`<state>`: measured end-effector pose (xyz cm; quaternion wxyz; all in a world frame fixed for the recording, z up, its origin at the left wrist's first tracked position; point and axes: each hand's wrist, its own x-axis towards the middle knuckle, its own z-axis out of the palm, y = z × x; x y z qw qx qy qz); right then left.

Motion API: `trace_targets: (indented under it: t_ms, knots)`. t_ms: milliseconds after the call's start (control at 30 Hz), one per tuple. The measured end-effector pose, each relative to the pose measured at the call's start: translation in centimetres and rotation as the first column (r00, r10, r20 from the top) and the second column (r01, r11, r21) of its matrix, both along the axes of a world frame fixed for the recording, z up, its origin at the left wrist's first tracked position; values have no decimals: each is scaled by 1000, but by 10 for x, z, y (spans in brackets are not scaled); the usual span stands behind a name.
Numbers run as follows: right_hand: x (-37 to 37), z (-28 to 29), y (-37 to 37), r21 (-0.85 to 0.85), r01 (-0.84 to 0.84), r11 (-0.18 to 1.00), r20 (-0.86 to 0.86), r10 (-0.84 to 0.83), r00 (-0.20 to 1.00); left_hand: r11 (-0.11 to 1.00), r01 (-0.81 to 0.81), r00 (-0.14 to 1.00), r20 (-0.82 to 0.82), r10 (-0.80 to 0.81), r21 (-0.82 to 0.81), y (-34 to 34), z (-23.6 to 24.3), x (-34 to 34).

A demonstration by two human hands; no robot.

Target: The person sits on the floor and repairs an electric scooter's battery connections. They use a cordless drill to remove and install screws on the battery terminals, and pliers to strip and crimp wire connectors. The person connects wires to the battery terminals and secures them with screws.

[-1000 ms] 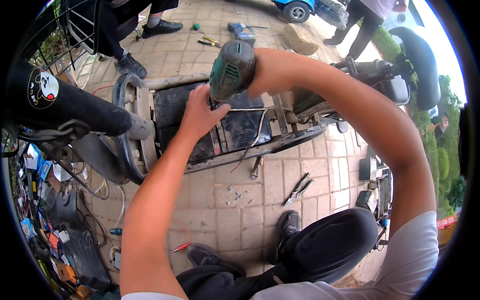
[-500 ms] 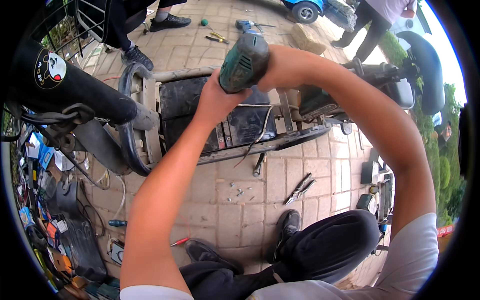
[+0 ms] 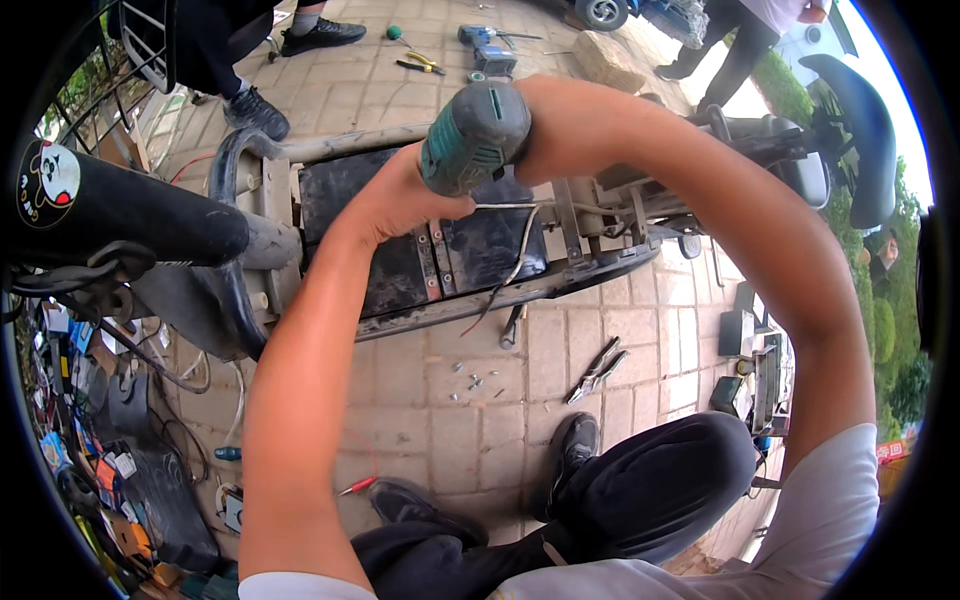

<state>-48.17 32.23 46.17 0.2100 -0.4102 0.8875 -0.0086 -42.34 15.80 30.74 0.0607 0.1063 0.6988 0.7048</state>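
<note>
A green-and-black power drill (image 3: 470, 140) is held over the frame of a two-wheeler, its back end turned up. My right hand (image 3: 555, 130) is closed on the drill's handle side, its fingers mostly hidden. My left hand (image 3: 400, 195) wraps the drill's left side, thumb below it; the other fingers are out of sight behind the drill. Under my hands lie black batteries (image 3: 375, 275) in the metal frame (image 3: 420, 318), with metal strips (image 3: 437, 258) between them. A pale wire (image 3: 523, 240) runs across the batteries. The drill's tip is hidden.
Pliers (image 3: 597, 372), small screws (image 3: 470, 380) and a red-handled probe (image 3: 357, 486) lie on the paving nearby. Beyond the frame are yellow-handled pliers (image 3: 420, 65), a blue drill (image 3: 490, 50) and a stone block (image 3: 608, 62). Clutter (image 3: 110, 470) fills the left; two people stand farther off.
The view has shifted slightly, so the frame sits farther left. The drill has tilted a little, and a dark green block below my right forearm is now hidden. My left thumb sits lower.
</note>
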Motion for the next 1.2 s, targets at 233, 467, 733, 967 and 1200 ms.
trace_targets:
  t_ms: [233, 467, 733, 967, 1200]
  knots:
    - [1, -1, -7, 23, 4, 1000, -7, -4, 1000, 892, -262, 946, -281, 162, -369, -6, -25, 6]
    - [1, 0, -6, 22, -66, 998, -37, 66, 997, 562, -615, 761, -604, 239, -553, 1, -52, 12]
    - [0, -6, -3, -77, -82, 994, -70, 76, 995, 539, -639, 747, -609, 265, -549, 1, -50, 19]
    - [0, 1, -2, -58, -98, 993, -16, 98, 995, 611, -576, 773, -604, 194, -542, 48, -52, 74]
    - [3, -4, -6, -137, -89, 987, -85, 78, 993, 378, -599, 792, -590, 154, -706, 90, -53, 59]
